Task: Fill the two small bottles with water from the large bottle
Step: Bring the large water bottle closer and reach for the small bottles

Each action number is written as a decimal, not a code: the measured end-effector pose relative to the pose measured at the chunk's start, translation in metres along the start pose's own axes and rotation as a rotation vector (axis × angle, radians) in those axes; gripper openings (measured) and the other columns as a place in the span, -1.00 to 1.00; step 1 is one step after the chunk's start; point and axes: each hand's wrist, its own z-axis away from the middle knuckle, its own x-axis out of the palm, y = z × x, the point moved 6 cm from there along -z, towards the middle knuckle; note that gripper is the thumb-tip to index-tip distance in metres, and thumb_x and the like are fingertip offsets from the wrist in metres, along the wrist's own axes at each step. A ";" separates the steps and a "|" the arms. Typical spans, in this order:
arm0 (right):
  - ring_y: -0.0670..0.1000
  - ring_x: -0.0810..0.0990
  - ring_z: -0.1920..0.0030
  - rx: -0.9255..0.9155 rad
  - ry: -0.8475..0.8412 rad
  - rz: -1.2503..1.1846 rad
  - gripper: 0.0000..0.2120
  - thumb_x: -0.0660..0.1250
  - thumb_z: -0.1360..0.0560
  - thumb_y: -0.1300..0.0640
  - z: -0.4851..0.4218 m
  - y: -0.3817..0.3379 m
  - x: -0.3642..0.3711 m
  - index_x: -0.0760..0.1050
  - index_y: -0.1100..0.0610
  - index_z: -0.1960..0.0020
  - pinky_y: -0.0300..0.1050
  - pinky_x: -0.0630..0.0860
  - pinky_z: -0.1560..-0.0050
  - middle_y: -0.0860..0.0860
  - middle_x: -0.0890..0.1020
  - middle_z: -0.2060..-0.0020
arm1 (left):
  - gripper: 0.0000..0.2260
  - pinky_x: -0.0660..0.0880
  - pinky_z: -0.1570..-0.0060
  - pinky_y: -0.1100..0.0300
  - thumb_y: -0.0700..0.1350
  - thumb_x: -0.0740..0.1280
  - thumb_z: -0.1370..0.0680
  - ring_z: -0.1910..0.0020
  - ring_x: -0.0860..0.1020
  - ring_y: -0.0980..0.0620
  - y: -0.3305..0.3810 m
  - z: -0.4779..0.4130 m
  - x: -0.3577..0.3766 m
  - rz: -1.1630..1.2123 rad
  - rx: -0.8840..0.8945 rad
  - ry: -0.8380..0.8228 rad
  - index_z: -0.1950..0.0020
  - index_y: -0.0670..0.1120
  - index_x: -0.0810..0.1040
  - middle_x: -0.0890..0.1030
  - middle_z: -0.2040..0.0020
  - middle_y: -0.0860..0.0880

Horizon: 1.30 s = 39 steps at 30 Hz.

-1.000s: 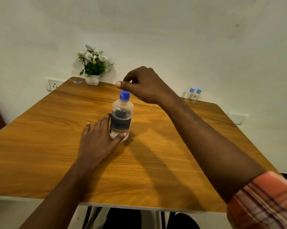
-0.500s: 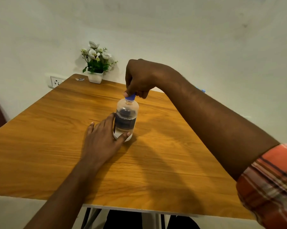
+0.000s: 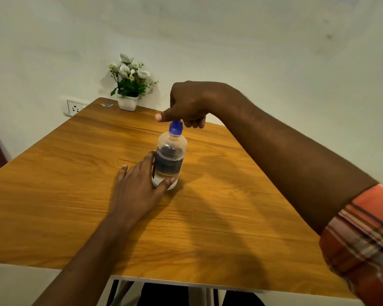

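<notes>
I see the large bottle [image 3: 168,161] standing upright near the middle of the wooden table [image 3: 53,195], a little toward the far edge. My left hand [image 3: 139,187] wraps its lower part, thumb and fingers clamped on the base. My right hand [image 3: 187,103] sits curled over the blue cap [image 3: 175,127], fingers closed on it from above. A potted flower [image 3: 129,85] stands at the far left corner. The right arm hides the far right corner.

I sit at a wooden table [image 3: 53,195] with white edging, pushed against a plain pale wall [image 3: 252,51]. A potted white flower plant [image 3: 129,85] stands at its far corner, near a wall socket [image 3: 73,108].
</notes>
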 end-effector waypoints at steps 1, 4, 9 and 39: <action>0.04 0.65 0.40 0.010 -0.007 0.014 -0.59 0.29 -0.55 -0.15 -0.001 0.000 0.001 0.51 0.23 0.15 -0.14 0.58 0.35 0.12 0.66 0.30 | -0.24 0.11 -0.50 -0.11 0.31 0.27 -0.47 -0.44 0.35 -0.01 0.001 0.000 -0.001 0.003 0.002 0.001 -0.54 0.02 0.07 0.40 -0.45 -0.02; 0.04 0.65 0.41 -0.011 -0.040 0.010 -0.71 0.37 -0.53 0.01 0.000 -0.004 0.000 0.56 0.27 0.10 -0.15 0.59 0.37 0.13 0.66 0.30 | -0.23 0.10 -0.50 -0.11 0.31 0.27 -0.47 -0.44 0.35 -0.01 0.001 0.000 0.000 0.003 0.005 0.000 -0.54 0.02 0.07 0.40 -0.46 -0.02; -0.01 0.62 0.19 -0.119 -0.110 0.055 -0.68 0.48 -0.43 0.24 0.007 -0.018 0.002 0.57 0.16 -0.17 -0.27 0.54 0.31 0.00 0.59 0.09 | -0.24 0.11 -0.50 -0.11 0.33 0.26 -0.47 -0.43 0.37 -0.02 -0.001 -0.001 0.000 -0.001 0.014 0.001 -0.53 0.03 0.08 0.42 -0.44 -0.02; -0.03 0.63 -0.07 -0.090 0.406 -0.872 -0.55 0.44 -0.44 0.31 0.052 0.076 0.076 0.51 0.17 -0.31 -0.26 0.61 0.03 0.02 0.61 -0.16 | -0.30 0.15 -0.47 -0.16 0.31 0.23 -0.50 -0.36 0.45 -0.04 -0.003 0.001 0.001 -0.002 0.050 0.020 -0.52 0.03 0.10 0.48 -0.39 -0.02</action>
